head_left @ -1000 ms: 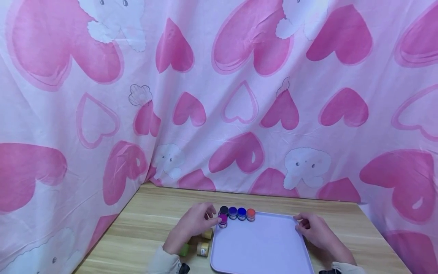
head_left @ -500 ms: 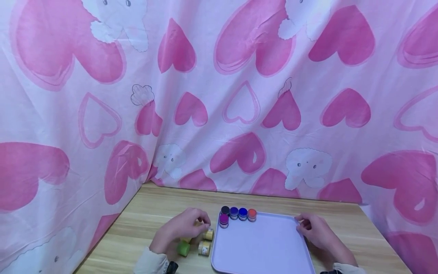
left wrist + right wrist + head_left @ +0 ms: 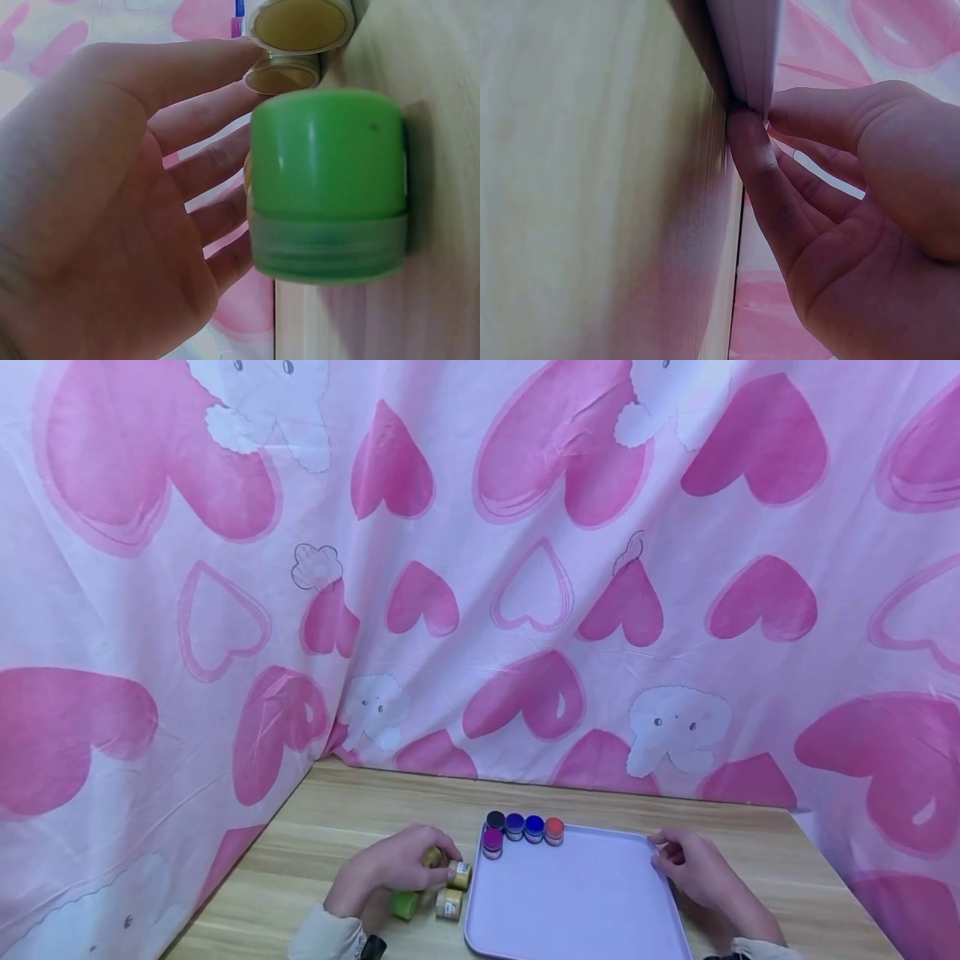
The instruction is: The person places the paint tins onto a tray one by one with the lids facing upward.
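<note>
**On the table: one tray, two hands, nine jars (pretty sure)**

Behind it all hangs a pink curtain (image 3: 525, 577), then comes the wood table (image 3: 322, 843), with the tray (image 3: 577, 893) flat on it. Tray looks like thin, stiff plastic, so I'd guess light for its size and likely to skid if bumped. Best hold is the raised rim. That's what the right hand (image 3: 697, 868) has: far right corner pinched, thumb on the edge, finger tucked underneath.

Left hand (image 3: 405, 860) is just off the tray's left side, thumb and fingertips right at a yellow jar (image 3: 461, 875). Can't tell if it's really gripped or just touched.

Jars look hard, light, kinda slick, probably not fragile. The tipped ones could roll, so I'd go thumb and finger across the middle; for upright ones, the sides of the lid.

Count, big to small: 1 tray, 2 hands, 9 jars. Five stand upright in the tray's far left corner: black (image 3: 496, 821), purple (image 3: 514, 825), blue (image 3: 534, 828), orange (image 3: 554, 831) along the far edge, magenta (image 3: 492, 843) in front of black. Four are left of the tray: green (image 3: 404, 904) on its side, that yellow one, a second yellow (image 3: 449, 904) nearer the wearer, and what looks like a third yellow (image 3: 432, 857), mostly hidden by the hand.
</note>
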`<state>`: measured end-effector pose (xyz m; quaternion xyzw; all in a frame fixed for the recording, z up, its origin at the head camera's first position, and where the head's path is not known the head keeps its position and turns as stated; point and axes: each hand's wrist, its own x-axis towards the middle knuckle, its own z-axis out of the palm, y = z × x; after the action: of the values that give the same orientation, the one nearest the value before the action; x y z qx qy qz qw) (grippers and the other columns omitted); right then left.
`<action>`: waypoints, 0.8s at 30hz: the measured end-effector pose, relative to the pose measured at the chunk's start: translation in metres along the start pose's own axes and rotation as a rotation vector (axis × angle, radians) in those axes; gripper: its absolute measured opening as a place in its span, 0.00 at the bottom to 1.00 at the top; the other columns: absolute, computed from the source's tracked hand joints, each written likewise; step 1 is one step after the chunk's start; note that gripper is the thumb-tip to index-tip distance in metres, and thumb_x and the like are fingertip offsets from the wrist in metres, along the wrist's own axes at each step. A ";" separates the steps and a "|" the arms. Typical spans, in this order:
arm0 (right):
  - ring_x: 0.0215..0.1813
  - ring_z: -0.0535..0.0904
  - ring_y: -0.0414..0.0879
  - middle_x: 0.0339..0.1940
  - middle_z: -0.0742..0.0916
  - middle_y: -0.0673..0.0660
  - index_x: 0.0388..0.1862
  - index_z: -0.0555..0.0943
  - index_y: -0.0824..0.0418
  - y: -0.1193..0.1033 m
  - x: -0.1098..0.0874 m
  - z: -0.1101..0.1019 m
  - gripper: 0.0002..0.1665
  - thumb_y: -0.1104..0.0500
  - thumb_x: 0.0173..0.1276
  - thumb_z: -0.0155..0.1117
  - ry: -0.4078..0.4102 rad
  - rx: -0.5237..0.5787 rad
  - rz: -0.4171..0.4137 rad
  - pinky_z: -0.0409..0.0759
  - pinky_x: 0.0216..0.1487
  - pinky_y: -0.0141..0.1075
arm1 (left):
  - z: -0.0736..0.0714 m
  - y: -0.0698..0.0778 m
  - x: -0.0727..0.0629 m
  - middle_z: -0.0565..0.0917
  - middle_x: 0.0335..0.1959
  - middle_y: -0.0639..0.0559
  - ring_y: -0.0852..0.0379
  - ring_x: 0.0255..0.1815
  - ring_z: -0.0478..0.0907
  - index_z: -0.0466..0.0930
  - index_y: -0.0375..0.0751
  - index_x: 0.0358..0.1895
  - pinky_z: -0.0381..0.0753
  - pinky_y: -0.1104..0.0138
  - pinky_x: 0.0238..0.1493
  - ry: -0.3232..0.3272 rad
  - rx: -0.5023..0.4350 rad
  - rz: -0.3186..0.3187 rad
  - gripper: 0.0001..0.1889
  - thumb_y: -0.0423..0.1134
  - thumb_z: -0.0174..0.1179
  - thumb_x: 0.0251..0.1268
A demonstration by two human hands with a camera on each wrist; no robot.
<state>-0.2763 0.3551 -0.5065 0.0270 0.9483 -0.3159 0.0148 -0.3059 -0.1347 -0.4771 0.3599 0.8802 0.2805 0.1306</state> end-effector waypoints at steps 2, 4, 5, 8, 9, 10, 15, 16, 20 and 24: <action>0.41 0.80 0.45 0.38 0.87 0.52 0.62 0.86 0.66 0.001 0.001 0.000 0.19 0.65 0.73 0.72 0.002 -0.002 -0.003 0.85 0.39 0.35 | 0.001 -0.001 0.001 0.90 0.47 0.64 0.63 0.49 0.84 0.91 0.50 0.55 0.86 0.64 0.59 0.001 -0.008 0.001 0.11 0.43 0.70 0.75; 0.41 0.80 0.45 0.38 0.87 0.52 0.61 0.86 0.66 0.002 0.001 0.000 0.19 0.65 0.73 0.73 0.004 -0.002 -0.006 0.85 0.39 0.35 | 0.001 -0.002 0.002 0.89 0.46 0.66 0.63 0.48 0.83 0.91 0.51 0.55 0.86 0.65 0.57 0.002 -0.019 0.006 0.10 0.43 0.70 0.75; 0.41 0.80 0.45 0.38 0.87 0.52 0.61 0.86 0.66 0.002 0.001 0.000 0.19 0.65 0.73 0.73 0.005 -0.002 -0.009 0.85 0.39 0.35 | 0.001 -0.003 0.002 0.89 0.45 0.66 0.64 0.47 0.83 0.91 0.52 0.54 0.85 0.65 0.57 0.003 -0.026 0.007 0.10 0.43 0.70 0.75; 0.40 0.80 0.45 0.37 0.86 0.52 0.60 0.86 0.66 0.004 0.001 0.001 0.18 0.65 0.72 0.73 0.011 0.002 -0.019 0.84 0.39 0.34 | 0.002 -0.004 0.003 0.90 0.45 0.67 0.64 0.48 0.83 0.90 0.54 0.54 0.85 0.65 0.58 0.008 -0.043 0.010 0.09 0.43 0.71 0.74; 0.40 0.80 0.45 0.37 0.86 0.52 0.60 0.86 0.65 0.004 0.001 0.002 0.18 0.66 0.72 0.73 0.014 0.002 -0.022 0.84 0.39 0.34 | 0.002 -0.005 0.003 0.90 0.45 0.67 0.64 0.48 0.83 0.90 0.55 0.53 0.85 0.65 0.58 0.011 -0.047 0.011 0.09 0.43 0.71 0.74; 0.40 0.80 0.45 0.37 0.86 0.52 0.60 0.86 0.65 0.005 0.001 0.002 0.18 0.66 0.72 0.73 0.016 0.003 -0.025 0.84 0.38 0.34 | 0.002 -0.005 0.003 0.90 0.45 0.67 0.64 0.49 0.84 0.90 0.55 0.53 0.85 0.65 0.58 0.014 -0.054 0.012 0.10 0.43 0.71 0.74; 0.40 0.80 0.45 0.37 0.86 0.52 0.59 0.86 0.65 0.005 0.000 0.002 0.18 0.65 0.72 0.73 0.016 0.003 -0.023 0.84 0.39 0.34 | 0.002 -0.007 0.004 0.90 0.47 0.65 0.63 0.51 0.85 0.89 0.55 0.54 0.86 0.65 0.59 0.028 -0.061 0.018 0.10 0.44 0.71 0.74; 0.40 0.80 0.45 0.37 0.86 0.52 0.60 0.86 0.65 0.005 0.000 0.002 0.18 0.65 0.73 0.73 0.014 0.003 -0.019 0.84 0.39 0.35 | 0.002 -0.007 0.004 0.90 0.47 0.65 0.63 0.51 0.85 0.89 0.55 0.55 0.86 0.65 0.59 0.032 -0.060 0.022 0.11 0.44 0.71 0.74; 0.41 0.80 0.45 0.38 0.87 0.52 0.61 0.86 0.64 0.004 0.001 0.001 0.19 0.64 0.73 0.73 0.004 -0.002 -0.002 0.85 0.40 0.36 | 0.002 -0.007 0.005 0.90 0.48 0.65 0.66 0.53 0.85 0.89 0.53 0.56 0.86 0.64 0.61 0.045 -0.052 0.027 0.12 0.46 0.71 0.74; 0.41 0.79 0.45 0.39 0.87 0.52 0.62 0.85 0.64 0.003 0.001 0.001 0.19 0.64 0.74 0.73 -0.001 0.000 0.007 0.85 0.41 0.36 | 0.003 -0.007 0.006 0.89 0.47 0.66 0.67 0.53 0.85 0.90 0.52 0.56 0.87 0.64 0.62 0.053 -0.078 0.008 0.13 0.46 0.72 0.73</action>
<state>-0.2771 0.3567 -0.5086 0.0300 0.9482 -0.3160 0.0165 -0.3126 -0.1337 -0.4836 0.3506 0.8702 0.3246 0.1202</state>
